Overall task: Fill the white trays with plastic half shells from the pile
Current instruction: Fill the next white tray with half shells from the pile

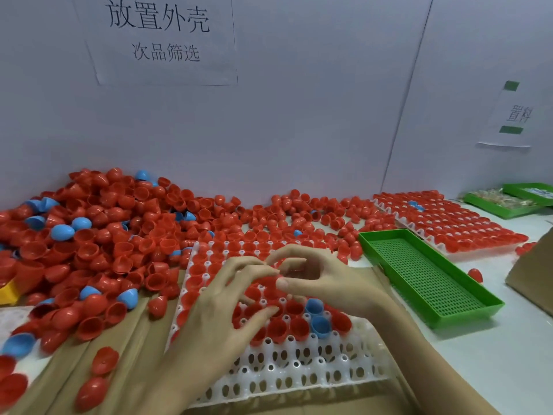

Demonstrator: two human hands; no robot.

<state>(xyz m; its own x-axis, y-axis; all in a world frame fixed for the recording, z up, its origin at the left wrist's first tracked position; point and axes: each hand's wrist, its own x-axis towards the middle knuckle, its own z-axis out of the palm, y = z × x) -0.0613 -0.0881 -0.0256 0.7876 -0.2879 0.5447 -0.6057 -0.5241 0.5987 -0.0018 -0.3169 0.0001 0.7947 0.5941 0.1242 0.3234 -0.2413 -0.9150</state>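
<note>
Both hands meet over the middle of the white tray [299, 369] at the bottom centre of the frame. The left hand [221, 298] has its fingers spread and curled loosely, fingertips hovering over the filled cups; can't tell if it actually has hold of anything. The right hand [323, 277] is pinched, thumb and fingers closed around a red half shell [294, 272], though it's mostly hidden, so which way it points isn't clear.

The tray's long axis runs from the lower frame up toward the wall. Its upper rows are full of red shells sitting open side up, with two blue shells [317, 316] among them at the right, and the nearest rows still show bare white cups.

The pile [98, 235] sprawls across the left and centre of the worktop, mostly red with some blue, shells lying every which way. A second white tray [478, 248] at upper right looks fully loaded. An empty green mesh tray [425, 277] sits diagonally between the two.
</note>
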